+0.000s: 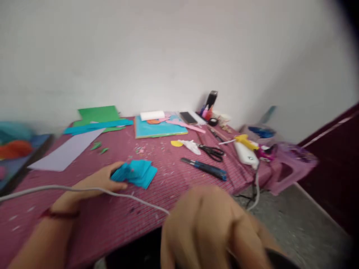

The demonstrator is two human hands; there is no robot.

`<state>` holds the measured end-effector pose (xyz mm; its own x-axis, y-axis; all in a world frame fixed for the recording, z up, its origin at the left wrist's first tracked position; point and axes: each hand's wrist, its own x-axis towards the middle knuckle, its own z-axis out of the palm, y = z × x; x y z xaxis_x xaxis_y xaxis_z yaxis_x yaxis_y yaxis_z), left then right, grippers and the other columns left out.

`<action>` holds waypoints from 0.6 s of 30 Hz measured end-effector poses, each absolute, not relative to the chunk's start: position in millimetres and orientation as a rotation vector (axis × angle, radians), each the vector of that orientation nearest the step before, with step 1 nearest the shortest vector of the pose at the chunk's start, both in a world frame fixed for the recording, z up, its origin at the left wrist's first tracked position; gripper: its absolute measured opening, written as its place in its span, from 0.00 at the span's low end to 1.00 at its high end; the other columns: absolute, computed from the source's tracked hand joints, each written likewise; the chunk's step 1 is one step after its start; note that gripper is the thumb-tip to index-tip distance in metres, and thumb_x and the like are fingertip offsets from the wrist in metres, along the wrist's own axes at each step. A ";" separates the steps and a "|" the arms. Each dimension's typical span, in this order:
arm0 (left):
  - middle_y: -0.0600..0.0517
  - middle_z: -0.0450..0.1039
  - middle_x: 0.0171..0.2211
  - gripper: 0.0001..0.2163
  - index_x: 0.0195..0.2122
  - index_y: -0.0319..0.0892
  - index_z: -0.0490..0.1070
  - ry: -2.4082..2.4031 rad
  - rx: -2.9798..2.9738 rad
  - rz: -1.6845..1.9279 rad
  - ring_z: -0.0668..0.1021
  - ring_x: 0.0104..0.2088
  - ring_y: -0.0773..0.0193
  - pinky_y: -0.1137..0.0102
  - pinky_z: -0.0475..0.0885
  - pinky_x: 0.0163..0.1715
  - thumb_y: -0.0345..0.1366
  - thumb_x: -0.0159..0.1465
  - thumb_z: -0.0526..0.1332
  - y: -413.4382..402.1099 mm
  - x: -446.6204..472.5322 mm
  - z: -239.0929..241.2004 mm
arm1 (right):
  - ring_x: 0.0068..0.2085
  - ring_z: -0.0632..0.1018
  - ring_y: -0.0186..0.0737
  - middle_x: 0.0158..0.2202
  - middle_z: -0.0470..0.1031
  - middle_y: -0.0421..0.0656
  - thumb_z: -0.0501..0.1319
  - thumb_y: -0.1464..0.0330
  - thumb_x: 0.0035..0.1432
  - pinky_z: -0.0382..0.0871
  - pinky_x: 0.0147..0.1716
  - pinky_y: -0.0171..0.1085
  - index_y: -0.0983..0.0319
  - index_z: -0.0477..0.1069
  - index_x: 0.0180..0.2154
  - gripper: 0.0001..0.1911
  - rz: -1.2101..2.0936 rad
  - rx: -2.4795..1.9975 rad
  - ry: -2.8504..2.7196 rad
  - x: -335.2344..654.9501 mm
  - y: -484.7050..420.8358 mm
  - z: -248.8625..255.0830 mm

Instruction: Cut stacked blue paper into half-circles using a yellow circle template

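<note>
On the left side of the table, my left hand (105,179) is closed around one end of a bright blue folded stack of paper or foam sheet (140,173). The stack's free end fans out to the right, over the tabletop. Close to the camera, my right hand (215,228) is large and blurred, with its fingers curled down. A grey cable (126,196) runs across my left forearm and passes out of sight at the right hand. What the right fingers hold, if anything, is hidden. A blue utility knife (206,168) lies beyond that hand.
Black-handled scissors (213,152), a yellow glue gun (246,142) on a white box (246,154), and a phone (187,117) lie on the right. Coloured sheets (157,129) are at the back. A pink plastic stool (294,160) stands beyond the table's right edge.
</note>
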<state>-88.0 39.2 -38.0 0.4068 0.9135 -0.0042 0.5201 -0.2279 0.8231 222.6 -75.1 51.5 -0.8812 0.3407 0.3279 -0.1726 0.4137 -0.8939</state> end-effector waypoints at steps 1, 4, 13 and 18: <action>0.52 0.77 0.39 0.22 0.42 0.46 0.73 1.245 1.849 0.657 0.77 0.37 0.53 0.62 0.72 0.38 0.37 0.43 0.70 34.9 -85.5 -27.0 | 0.33 0.74 0.35 0.30 0.73 0.44 0.50 0.56 0.63 0.69 0.38 0.34 0.60 0.70 0.30 0.19 1.351 -0.186 -2.286 218.6 -64.0 52.6; 0.51 0.75 0.36 0.13 0.38 0.42 0.71 1.390 1.735 0.925 0.75 0.33 0.61 0.67 0.70 0.34 0.38 0.51 0.63 31.4 -75.2 -8.4 | 0.40 0.73 0.37 0.38 0.74 0.46 0.49 0.66 0.65 0.66 0.44 0.39 0.63 0.71 0.39 0.14 0.874 -0.535 -2.556 213.5 -28.7 39.8; 0.59 0.58 0.23 0.09 0.26 0.43 0.56 1.821 1.949 0.872 0.64 0.24 0.68 0.72 0.58 0.25 0.29 0.48 0.58 41.9 -48.0 -29.5 | 0.46 0.72 0.46 0.46 0.70 0.49 0.55 0.66 0.61 0.64 0.48 0.47 0.61 0.69 0.48 0.15 0.242 -0.908 -2.878 196.3 2.8 -13.6; 0.59 0.59 0.24 0.09 0.27 0.43 0.58 1.666 1.933 0.896 0.64 0.26 0.68 0.72 0.60 0.26 0.27 0.47 0.58 41.3 -32.2 -34.5 | 0.49 0.71 0.47 0.49 0.70 0.50 0.55 0.67 0.60 0.63 0.49 0.46 0.62 0.70 0.48 0.14 0.237 -0.884 -2.854 187.6 15.0 -11.9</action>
<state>-32.2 41.3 -34.5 0.0677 0.9793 0.1906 0.6992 -0.1828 0.6912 187.6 15.0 -11.9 -0.8166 0.5701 0.0908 0.5473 0.8145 -0.1925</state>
